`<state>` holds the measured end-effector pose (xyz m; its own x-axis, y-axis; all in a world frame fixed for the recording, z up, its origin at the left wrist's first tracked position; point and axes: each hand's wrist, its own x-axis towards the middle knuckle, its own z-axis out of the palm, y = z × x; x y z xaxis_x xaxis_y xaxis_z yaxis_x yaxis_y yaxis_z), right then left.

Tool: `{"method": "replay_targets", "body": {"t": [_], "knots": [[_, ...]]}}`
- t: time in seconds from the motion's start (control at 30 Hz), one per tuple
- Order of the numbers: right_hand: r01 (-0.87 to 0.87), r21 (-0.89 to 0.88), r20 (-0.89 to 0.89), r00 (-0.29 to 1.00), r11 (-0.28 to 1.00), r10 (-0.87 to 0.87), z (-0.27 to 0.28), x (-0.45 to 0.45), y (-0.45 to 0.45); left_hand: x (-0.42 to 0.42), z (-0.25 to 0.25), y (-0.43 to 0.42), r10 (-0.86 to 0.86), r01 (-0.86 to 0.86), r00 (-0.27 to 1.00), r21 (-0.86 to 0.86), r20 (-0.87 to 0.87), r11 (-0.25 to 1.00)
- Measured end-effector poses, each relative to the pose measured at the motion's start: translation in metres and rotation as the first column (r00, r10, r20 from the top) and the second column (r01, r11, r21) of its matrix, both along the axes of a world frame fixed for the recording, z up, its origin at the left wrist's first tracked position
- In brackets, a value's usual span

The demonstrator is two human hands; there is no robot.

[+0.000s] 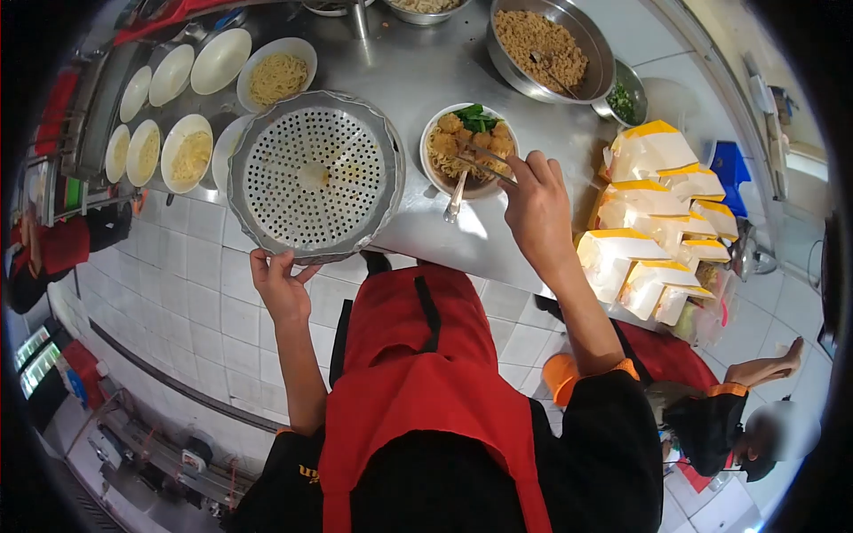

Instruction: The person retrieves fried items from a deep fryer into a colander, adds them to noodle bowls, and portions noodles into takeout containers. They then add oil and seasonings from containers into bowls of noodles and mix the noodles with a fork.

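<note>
Head cam: right hand is way closer, fingers pinching a two-pronged utensil aimed 10 o'clock at the noodle bowl on the tabletop. Left hand grips the perforated tray, around its 7.

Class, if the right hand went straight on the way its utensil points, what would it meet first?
The right hand would probably meet the noodle bowl, at the rim nearest it, though its height above that rim is unclear.
</note>
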<state>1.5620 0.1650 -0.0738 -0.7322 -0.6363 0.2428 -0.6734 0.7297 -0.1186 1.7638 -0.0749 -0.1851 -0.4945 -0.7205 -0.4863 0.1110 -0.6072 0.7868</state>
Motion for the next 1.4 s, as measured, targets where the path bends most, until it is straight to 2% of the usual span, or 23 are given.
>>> {"method": "replay_targets", "body": {"t": [0.13, 0.23, 0.4, 0.47, 0.53, 0.6, 0.67, 0.73, 0.8, 0.87, 0.9, 0.93, 0.97, 1.0, 1.03, 1.07, 1.1, 1.17, 1.2, 1.27, 1.3, 1.37, 1.4], "knots": [[-0.013, -0.015, 0.049, 0.999, 1.000, 0.014, -0.023, -0.015, -0.005, 0.013, -0.001, -0.004, -0.035, 0.035, 0.999, 0.016, -0.001, 0.999], [-0.010, -0.049, 0.063, 0.998, 0.999, 0.014, 0.008, -0.018, -0.013, 0.018, 0.007, -0.001, -0.037, 0.038, 0.999, 0.028, -0.017, 0.999], [-0.122, -0.352, -0.168, 0.984, 0.928, 0.065, 0.081, -0.069, -0.068, 0.060, 0.017, 0.016, -0.009, 0.010, 0.997, 0.009, -0.074, 1.000], [-0.239, -0.326, -0.318, 0.939, 0.915, 0.132, 0.083, -0.128, -0.114, 0.068, 0.012, 0.023, 0.021, -0.020, 0.997, 0.020, -0.068, 1.000], [-0.280, -0.288, -0.426, 0.894, 0.916, 0.139, 0.079, -0.178, -0.160, 0.097, 0.011, 0.047, 0.121, -0.118, 0.991, 0.055, -0.056, 0.991], [-0.256, -0.327, -0.357, 0.925, 0.910, 0.132, 0.067, -0.227, -0.210, 0.121, 0.010, 0.072, 0.211, -0.210, 0.976, 0.030, -0.048, 0.977], [-0.106, -0.050, -0.190, 0.977, 0.993, 0.095, 0.058, -0.261, -0.251, 0.145, 0.012, 0.094, 0.382, -0.380, 0.924, 0.083, -0.006, 0.921], [-0.001, 0.079, -0.474, 0.880, 0.997, 0.039, 0.026, -0.301, -0.273, 0.138, -0.010, 0.097, 0.473, -0.471, 0.881, 0.096, 0.009, 0.877], [-0.062, -0.232, -0.553, 0.829, 0.971, -0.079, 0.005, -0.261, -0.283, 0.131, -0.036, 0.105, 0.577, -0.571, 0.817, 0.155, 0.010, 0.806], [-0.222, -0.188, -0.608, 0.792, 0.957, 0.064, -0.021, -0.221, -0.288, 0.133, -0.064, 0.110, 0.622, -0.611, 0.783, 0.176, -0.009, 0.772], [-0.398, -0.155, -0.509, 0.816, 0.904, 0.272, -0.033, -0.194, -0.289, 0.132, -0.078, 0.112, 0.640, -0.630, 0.768, 0.189, 0.015, 0.753], [-0.548, -0.284, -0.219, 0.836, 0.787, 0.503, -0.074, -0.258, -0.287, 0.069, -0.052, 0.089, 0.605, -0.618, 0.786, 0.166, 0.127, 0.768], [-0.609, -0.426, -0.064, 0.758, 0.669, 0.649, -0.081, -0.200, -0.289, 0.068, -0.048, 0.093, 0.636, -0.652, 0.758, 0.140, 0.144, 0.745], [-0.578, -0.520, 0.271, 0.586, 0.629, 0.763, -0.141, -0.198, -0.287, 0.059, -0.050, 0.092, 0.658, -0.676, 0.736, 0.139, 0.159, 0.724], [-0.508, -0.431, 0.600, 0.455, 0.746, 0.657, -0.150, -0.150, -0.280, 0.047, -0.047, 0.092, 0.720, -0.737, 0.676, 0.164, 0.157, 0.656], [-0.493, -0.221, 0.851, 0.323, 0.842, 0.413, -0.163, -0.121, -0.272, 0.045, -0.047, 0.091, 0.785, -0.796, 0.601, 0.191, 0.147, 0.574], [-0.508, -0.198, 0.946, 0.125, 0.838, 0.299, -0.179, -0.104, -0.267, 0.047, -0.060, 0.098, 0.794, -0.807, 0.584, 0.221, 0.170, 0.547], [-0.522, -0.177, 0.971, -0.232, 0.835, 0.061, -0.219, -0.102, -0.268, 0.011, -0.069, 0.090, 0.801, -0.838, 0.546, 0.157, 0.244, 0.523], [-0.559, -0.152, 0.949, -0.313, 0.815, -0.037, -0.223, -0.084, -0.268, 0.008, -0.073, 0.096, 0.827, -0.863, 0.505, 0.126, 0.248, 0.490], [-0.560, -0.104, 0.902, -0.401, 0.822, -0.159, -0.241, -0.072, -0.263, 0.002, -0.087, 0.104, 0.865, -0.886, 0.462, 0.143, 0.196, 0.441], [-0.576, -0.137, 0.885, -0.437, 0.806, -0.162, -0.252, -0.071, -0.270, -0.007, -0.088, 0.098, 0.871, -0.912, 0.409, 0.117, 0.273, 0.392], [-0.622, -0.196, 0.860, -0.480, 0.758, -0.171, -0.273, -0.082, -0.309, -0.031, -0.110, 0.061, 0.904, -0.935, 0.354, 0.127, 0.239, 0.332], [-0.541, -0.225, 0.875, -0.477, 0.811, -0.075, -0.295, -0.070, -0.250, -0.015, -0.153, 0.115, 0.913, -0.918, 0.394, 0.093, 0.105, 0.386]]}}
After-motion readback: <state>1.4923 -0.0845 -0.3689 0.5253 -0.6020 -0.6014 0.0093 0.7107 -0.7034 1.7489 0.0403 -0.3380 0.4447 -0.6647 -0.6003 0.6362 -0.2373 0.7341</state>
